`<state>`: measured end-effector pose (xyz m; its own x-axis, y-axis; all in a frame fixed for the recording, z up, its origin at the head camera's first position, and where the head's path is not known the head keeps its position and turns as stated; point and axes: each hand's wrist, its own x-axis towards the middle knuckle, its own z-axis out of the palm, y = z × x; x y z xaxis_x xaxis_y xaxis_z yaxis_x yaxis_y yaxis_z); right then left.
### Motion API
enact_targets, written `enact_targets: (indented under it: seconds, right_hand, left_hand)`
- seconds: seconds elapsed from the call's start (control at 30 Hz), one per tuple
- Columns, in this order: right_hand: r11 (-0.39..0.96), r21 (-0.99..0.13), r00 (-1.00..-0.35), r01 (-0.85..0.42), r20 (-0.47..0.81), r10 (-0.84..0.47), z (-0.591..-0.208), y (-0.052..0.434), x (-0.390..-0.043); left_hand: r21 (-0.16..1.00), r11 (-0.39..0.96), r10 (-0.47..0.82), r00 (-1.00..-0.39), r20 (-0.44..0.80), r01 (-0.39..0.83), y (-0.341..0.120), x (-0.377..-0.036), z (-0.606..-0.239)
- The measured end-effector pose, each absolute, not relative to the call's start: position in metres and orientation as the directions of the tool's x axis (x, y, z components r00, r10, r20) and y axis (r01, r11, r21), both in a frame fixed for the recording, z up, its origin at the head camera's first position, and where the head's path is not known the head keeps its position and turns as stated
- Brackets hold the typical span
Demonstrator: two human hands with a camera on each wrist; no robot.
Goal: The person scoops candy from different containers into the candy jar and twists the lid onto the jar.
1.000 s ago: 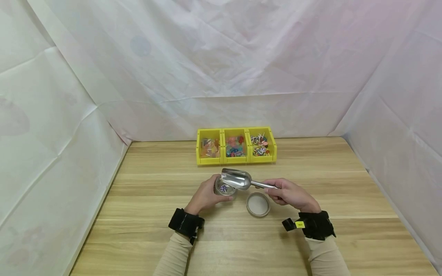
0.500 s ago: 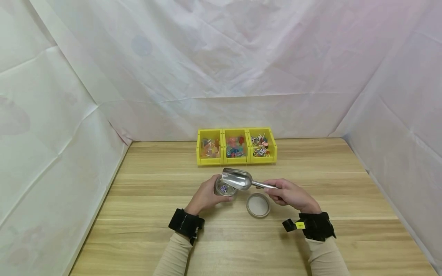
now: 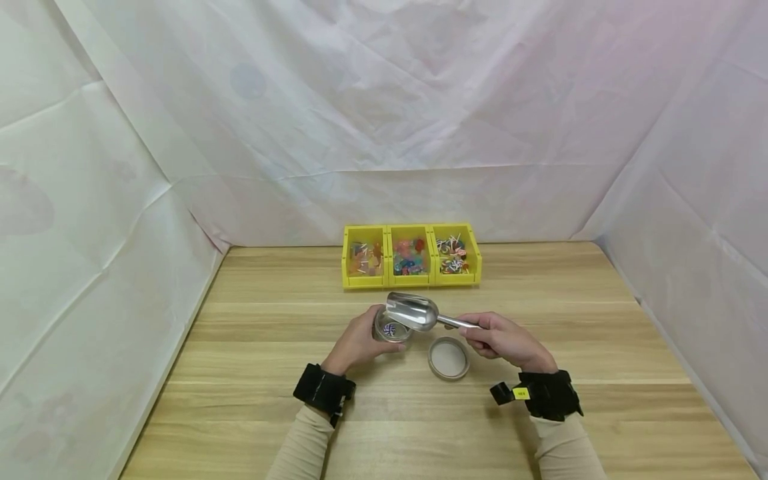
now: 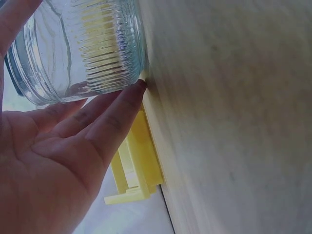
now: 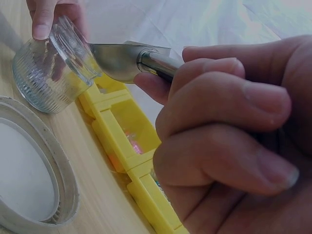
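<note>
yellow bins (image 3: 411, 256), jar lid (image 3: 449, 357)

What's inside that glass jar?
The glass jar holds a striped purple-and-white sweet. The metal scoop covers part of its mouth, so anything else inside is hidden.

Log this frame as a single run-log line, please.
left hand grips glass jar | right hand holds metal scoop at jar mouth | lid on table | yellow bins behind

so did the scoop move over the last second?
No. In the head view the metal scoop sits tilted over the glass jar, just as before, at the same spot relative to the lid on the table.
</note>
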<state>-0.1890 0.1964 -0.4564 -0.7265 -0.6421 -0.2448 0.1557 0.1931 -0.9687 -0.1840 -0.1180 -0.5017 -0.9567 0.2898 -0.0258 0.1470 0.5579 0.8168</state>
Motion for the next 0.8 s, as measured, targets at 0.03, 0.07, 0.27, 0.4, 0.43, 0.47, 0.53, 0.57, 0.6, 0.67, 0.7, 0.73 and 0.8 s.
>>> enact_targets:
  seconds: [0.03, 0.07, 0.27, 0.4, 0.43, 0.47, 0.53, 0.57, 0.6, 0.67, 0.7, 0.73, 0.8]
  right_hand:
    - [0.193, -0.969, -0.729, 0.157, -0.245, -0.639, -0.4565, 0.1964, -0.1890]
    - [0.192, -0.969, -0.730, 0.156, -0.244, -0.638, -0.4567, 0.1963, -0.1889]
    - [0.182, -0.969, -0.739, 0.165, -0.244, -0.628, -0.4571, 0.1960, -0.1886]
    - [0.174, -0.971, -0.742, 0.164, -0.238, -0.626, -0.4567, 0.1957, -0.1884]
    - [0.172, -0.971, -0.744, 0.164, -0.237, -0.625, -0.4566, 0.1957, -0.1884]
    - [0.170, -0.972, -0.744, 0.164, -0.235, -0.625, -0.4565, 0.1959, -0.1884]
    - [0.166, -0.972, -0.747, 0.163, -0.232, -0.623, -0.4567, 0.1962, -0.1884]
    - [0.164, -0.973, -0.748, 0.163, -0.230, -0.623, -0.4569, 0.1964, -0.1884]
    - [0.161, -0.973, -0.750, 0.163, -0.229, -0.621, -0.4569, 0.1965, -0.1884]
    - [0.154, -0.975, -0.755, 0.160, -0.222, -0.617, -0.4571, 0.1967, -0.1888]
    - [0.151, -0.976, -0.760, 0.158, -0.217, -0.613, -0.4570, 0.1967, -0.1891]
    - [0.145, -0.977, -0.764, 0.156, -0.212, -0.610, -0.4568, 0.1968, -0.1895]
    - [0.132, -0.980, -0.772, 0.149, -0.199, -0.604, -0.4565, 0.1969, -0.1903]
  left_hand:
    - [0.818, 0.556, 0.291, -0.956, -0.025, 0.147, -0.1179, -0.1841, -0.5016]
    - [0.818, 0.556, 0.291, -0.956, -0.026, 0.147, -0.1179, -0.1840, -0.5015]
    - [0.823, 0.548, 0.293, -0.956, -0.026, 0.146, -0.1182, -0.1840, -0.5024]
    - [0.821, 0.552, 0.295, -0.955, -0.028, 0.147, -0.1186, -0.1844, -0.5036]
    - [0.820, 0.553, 0.296, -0.955, -0.028, 0.147, -0.1187, -0.1844, -0.5038]
    - [0.821, 0.552, 0.298, -0.954, -0.028, 0.148, -0.1188, -0.1844, -0.5040]
    - [0.821, 0.552, 0.300, -0.953, -0.029, 0.148, -0.1191, -0.1843, -0.5044]
    - [0.822, 0.550, 0.301, -0.953, -0.029, 0.148, -0.1194, -0.1842, -0.5046]
    - [0.823, 0.549, 0.301, -0.953, -0.031, 0.146, -0.1196, -0.1842, -0.5047]
    - [0.824, 0.547, 0.302, -0.953, -0.033, 0.145, -0.1199, -0.1842, -0.5051]
    - [0.824, 0.549, 0.303, -0.953, -0.034, 0.145, -0.1201, -0.1843, -0.5053]
    - [0.823, 0.550, 0.304, -0.952, -0.036, 0.144, -0.1201, -0.1844, -0.5053]
    - [0.822, 0.551, 0.306, -0.951, -0.039, 0.144, -0.1200, -0.1848, -0.5053]
